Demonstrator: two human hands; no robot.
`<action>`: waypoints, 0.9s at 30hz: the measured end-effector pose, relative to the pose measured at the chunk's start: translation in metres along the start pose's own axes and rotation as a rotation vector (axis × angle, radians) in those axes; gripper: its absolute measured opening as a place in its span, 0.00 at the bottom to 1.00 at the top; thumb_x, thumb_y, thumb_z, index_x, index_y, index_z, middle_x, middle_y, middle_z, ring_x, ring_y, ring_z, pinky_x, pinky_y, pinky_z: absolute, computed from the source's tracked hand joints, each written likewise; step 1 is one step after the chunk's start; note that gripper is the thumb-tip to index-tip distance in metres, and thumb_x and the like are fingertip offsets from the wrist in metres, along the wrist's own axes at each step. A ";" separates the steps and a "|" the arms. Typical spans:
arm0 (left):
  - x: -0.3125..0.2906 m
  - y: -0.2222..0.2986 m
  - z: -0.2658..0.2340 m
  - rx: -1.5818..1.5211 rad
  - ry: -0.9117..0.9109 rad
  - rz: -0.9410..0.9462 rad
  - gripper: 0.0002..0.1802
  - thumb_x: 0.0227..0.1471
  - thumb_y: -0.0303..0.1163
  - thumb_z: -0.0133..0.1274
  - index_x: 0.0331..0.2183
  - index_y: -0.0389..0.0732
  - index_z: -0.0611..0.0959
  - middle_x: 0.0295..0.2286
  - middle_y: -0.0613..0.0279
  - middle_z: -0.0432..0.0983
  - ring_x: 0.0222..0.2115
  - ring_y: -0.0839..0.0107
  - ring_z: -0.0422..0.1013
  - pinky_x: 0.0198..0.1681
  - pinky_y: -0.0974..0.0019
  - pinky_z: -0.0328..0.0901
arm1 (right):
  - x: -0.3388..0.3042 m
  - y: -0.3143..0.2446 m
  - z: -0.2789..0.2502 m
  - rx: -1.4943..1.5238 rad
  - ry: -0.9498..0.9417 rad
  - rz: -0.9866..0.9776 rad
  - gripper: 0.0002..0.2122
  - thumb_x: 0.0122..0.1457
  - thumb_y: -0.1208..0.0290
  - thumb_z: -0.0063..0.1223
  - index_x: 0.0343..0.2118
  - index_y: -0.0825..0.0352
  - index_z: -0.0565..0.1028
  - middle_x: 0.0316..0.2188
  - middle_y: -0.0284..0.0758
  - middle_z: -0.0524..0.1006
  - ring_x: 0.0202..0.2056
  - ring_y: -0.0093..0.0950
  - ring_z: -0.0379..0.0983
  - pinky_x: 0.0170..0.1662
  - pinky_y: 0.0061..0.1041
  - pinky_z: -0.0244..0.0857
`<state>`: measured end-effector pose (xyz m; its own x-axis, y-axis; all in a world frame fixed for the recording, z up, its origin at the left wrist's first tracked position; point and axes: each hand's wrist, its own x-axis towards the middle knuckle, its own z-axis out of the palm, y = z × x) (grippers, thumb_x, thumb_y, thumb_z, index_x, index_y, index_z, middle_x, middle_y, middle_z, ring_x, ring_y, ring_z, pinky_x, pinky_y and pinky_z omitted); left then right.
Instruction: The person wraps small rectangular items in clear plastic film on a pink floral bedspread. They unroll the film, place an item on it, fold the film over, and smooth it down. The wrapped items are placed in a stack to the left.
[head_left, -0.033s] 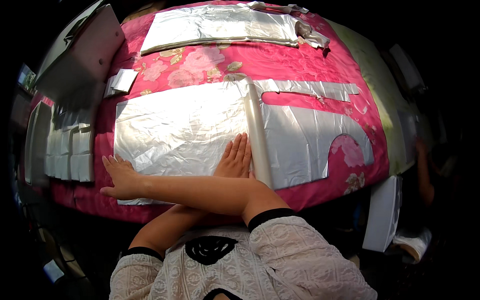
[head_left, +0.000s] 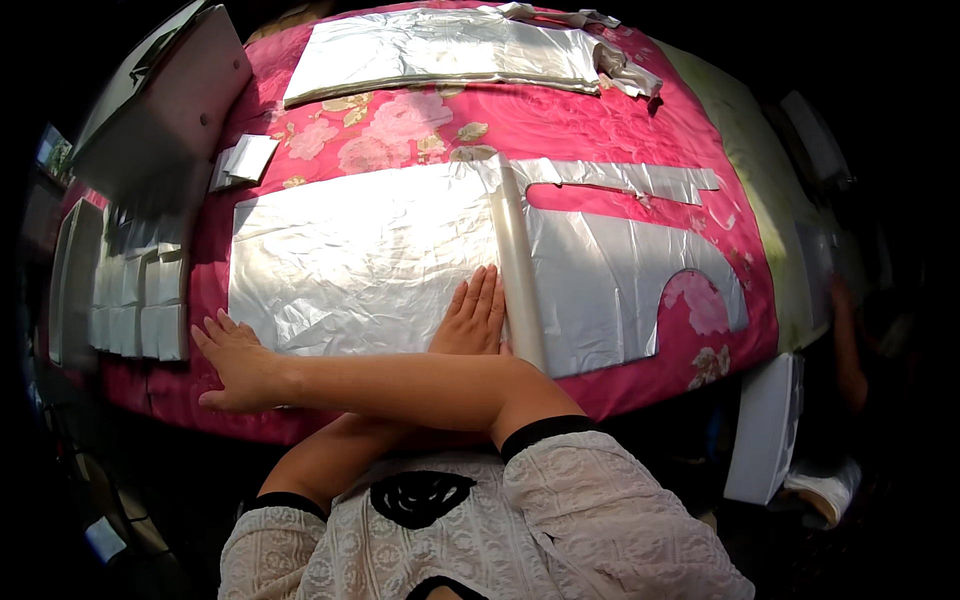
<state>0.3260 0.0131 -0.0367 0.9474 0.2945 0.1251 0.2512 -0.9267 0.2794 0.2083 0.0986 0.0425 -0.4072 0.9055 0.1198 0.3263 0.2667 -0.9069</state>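
A white plastic bag [head_left: 360,250] with cut-out handles lies flat in front of me, its handle end [head_left: 610,270] to the right. Across it runs a rolled or folded ridge of the same film [head_left: 518,265]. My arms are crossed, the right over the left. With fingers straight and close together, my left hand [head_left: 470,318] rests flat on the bag just left of the ridge. My right hand [head_left: 238,368] is at the bag's near left corner, fingers spread, holding nothing; its forearm hides part of the near edge.
A pink flowered cloth [head_left: 400,130] covers the table. Farther back lies a stack of similar bags [head_left: 440,50]. Small white packets [head_left: 250,158] sit at left, near a pale box [head_left: 170,120] and several white bundles [head_left: 140,310]. Another person's arm [head_left: 848,340] shows at far right.
My right hand has shifted slightly left and toward me, off the bag's near left corner. My left hand stays flat in place.
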 end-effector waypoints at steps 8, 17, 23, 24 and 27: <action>-0.014 -0.005 -0.008 0.311 0.225 -0.063 0.38 0.51 0.41 0.36 0.56 0.24 0.51 0.58 0.38 0.42 0.61 0.50 0.38 0.63 0.52 0.34 | -0.146 0.016 -0.118 -0.416 0.204 -0.273 0.21 0.50 0.70 0.55 0.49 0.67 0.69 0.51 0.41 0.68 0.55 0.39 0.60 0.57 0.35 0.56; -0.009 -0.010 -0.023 -0.190 -0.046 0.046 0.55 0.40 0.52 0.50 0.56 0.20 0.48 0.58 0.30 0.36 0.61 0.45 0.32 0.62 0.51 0.30 | -0.308 0.060 -0.176 -0.844 0.123 0.128 0.28 0.54 0.56 0.48 0.55 0.65 0.63 0.58 0.43 0.59 0.59 0.41 0.53 0.60 0.39 0.48; -0.051 -0.049 -0.064 -0.168 -0.022 0.016 0.55 0.41 0.48 0.54 0.59 0.28 0.44 0.60 0.38 0.34 0.62 0.47 0.31 0.62 0.52 0.33 | -0.262 0.063 -0.151 -0.821 0.037 0.019 0.30 0.56 0.47 0.40 0.56 0.63 0.62 0.59 0.40 0.57 0.62 0.39 0.47 0.63 0.40 0.39; -0.065 -0.061 -0.072 -0.176 0.029 0.013 0.54 0.41 0.47 0.55 0.59 0.30 0.44 0.60 0.39 0.34 0.62 0.48 0.32 0.62 0.52 0.34 | -0.247 0.064 -0.142 -0.785 0.035 -0.030 0.30 0.56 0.47 0.39 0.56 0.63 0.63 0.59 0.40 0.57 0.62 0.39 0.46 0.63 0.40 0.38; -0.112 -0.097 -0.095 -0.182 0.161 -0.187 0.44 0.48 0.40 0.51 0.58 0.31 0.50 0.60 0.44 0.39 0.61 0.50 0.37 0.62 0.55 0.40 | -0.184 0.044 -0.101 -0.589 -0.269 -0.156 0.28 0.59 0.46 0.35 0.53 0.65 0.66 0.54 0.42 0.65 0.60 0.39 0.52 0.62 0.42 0.41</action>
<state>0.1769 0.0921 0.0128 0.8411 0.5024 0.2003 0.3646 -0.8002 0.4761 0.3838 -0.0227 0.0219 -0.6611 0.7481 0.0576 0.6268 0.5929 -0.5055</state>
